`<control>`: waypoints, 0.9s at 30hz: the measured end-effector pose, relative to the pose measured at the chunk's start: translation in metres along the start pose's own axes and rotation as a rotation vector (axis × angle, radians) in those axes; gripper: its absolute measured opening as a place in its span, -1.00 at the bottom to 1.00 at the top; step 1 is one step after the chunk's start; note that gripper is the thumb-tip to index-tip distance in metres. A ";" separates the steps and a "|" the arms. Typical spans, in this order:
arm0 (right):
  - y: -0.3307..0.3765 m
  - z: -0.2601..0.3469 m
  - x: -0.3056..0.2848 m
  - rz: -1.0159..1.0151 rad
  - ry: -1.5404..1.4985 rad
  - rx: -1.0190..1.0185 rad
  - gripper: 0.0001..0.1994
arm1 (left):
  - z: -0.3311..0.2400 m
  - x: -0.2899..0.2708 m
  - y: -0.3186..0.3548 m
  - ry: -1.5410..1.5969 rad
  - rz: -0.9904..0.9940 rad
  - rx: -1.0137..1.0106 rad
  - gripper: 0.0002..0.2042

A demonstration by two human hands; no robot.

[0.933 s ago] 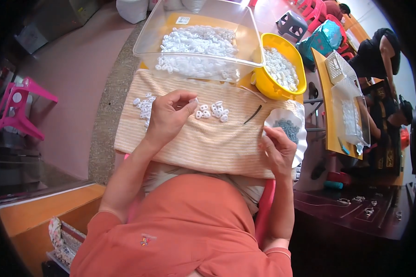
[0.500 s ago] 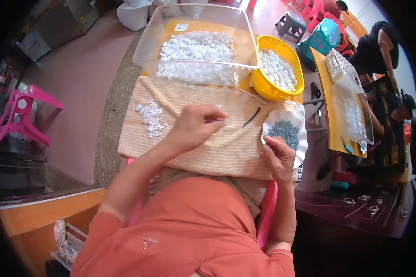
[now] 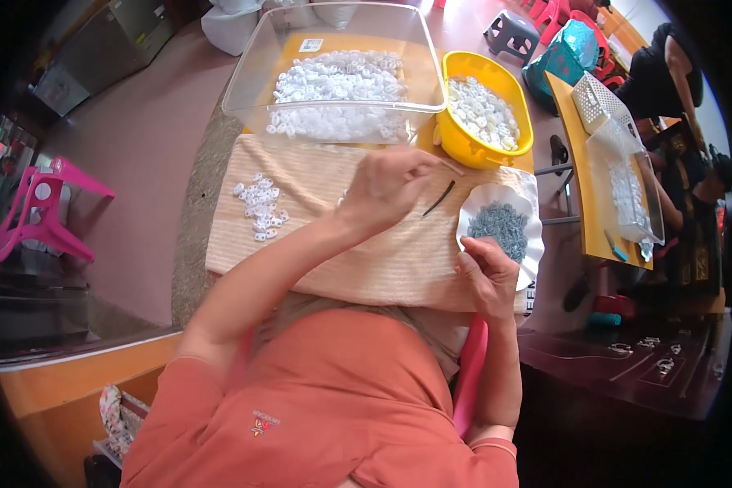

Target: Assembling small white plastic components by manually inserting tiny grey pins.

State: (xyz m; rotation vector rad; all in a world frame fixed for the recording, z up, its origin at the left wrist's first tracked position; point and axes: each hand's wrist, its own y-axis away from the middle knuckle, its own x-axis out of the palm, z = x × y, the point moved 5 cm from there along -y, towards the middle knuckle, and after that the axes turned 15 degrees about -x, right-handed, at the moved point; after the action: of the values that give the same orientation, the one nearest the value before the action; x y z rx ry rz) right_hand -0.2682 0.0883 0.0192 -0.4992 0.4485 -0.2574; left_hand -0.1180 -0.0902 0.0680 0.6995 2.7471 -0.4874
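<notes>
Nearest the body, the right hand [image 3: 490, 268] is at the near edge of a scalloped white dish [image 3: 533, 244], thumb and forefinger brought together, other fingers curled. The dish stands on a striped towel [image 3: 407, 272] and contains a heap of fine grey-blue parts [image 3: 500, 228]. The left hand [image 3: 392, 185] hangs over the towel, wrist bent, fingers folded and pointing toward the right. Whether either hand grips anything cannot be told; the fingertips are too small in view.

On the towel's left side lies a loose pile of small white two-holed pieces [image 3: 260, 205]. Judged by look, these are light, stiff, rather smooth plastic, liable to slide or scatter and unlikely to break easily; the sound hold is a thumb-and-finger pinch on the outer edges, clear of the holes. The grey-blue parts look lighter and finer, calling for fingertips only.

Right of the left hand rest a thin black strip [image 3: 439, 199] and a tan strip [image 3: 453, 167]. Beyond stand a yellow tub [image 3: 472, 154] and a clear plastic bin [image 3: 250, 89], both holding more white pieces. Farther right, a co-worker [image 3: 660, 81] in dark clothing is beside another table [image 3: 569, 187].
</notes>
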 end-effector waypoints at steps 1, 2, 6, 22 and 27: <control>0.000 -0.003 0.000 -0.010 -0.007 0.014 -0.78 | 0.014 -0.010 0.012 -0.024 -0.024 -0.060 -0.84; 0.001 -0.006 0.001 -0.012 -0.025 0.010 -0.78 | 0.025 -0.023 0.023 -0.050 -0.048 -0.123 -0.84; -0.009 0.005 0.013 0.011 -0.006 -0.020 -0.78 | 0.049 -0.068 0.042 -0.146 -0.154 -0.155 -0.83; -0.086 0.015 0.089 0.296 0.382 -0.168 -0.78 | 0.053 -0.062 0.063 -0.404 -0.062 0.056 -0.87; -0.087 0.012 0.102 0.415 0.526 -0.135 -0.86 | 0.051 -0.060 0.065 -0.385 -0.087 0.090 -0.88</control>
State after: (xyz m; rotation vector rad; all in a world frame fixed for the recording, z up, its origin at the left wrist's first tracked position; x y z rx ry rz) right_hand -0.1849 -0.0156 0.0374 -0.4555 1.0722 0.0492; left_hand -0.0256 -0.0805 0.0255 0.4504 2.4115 -0.6889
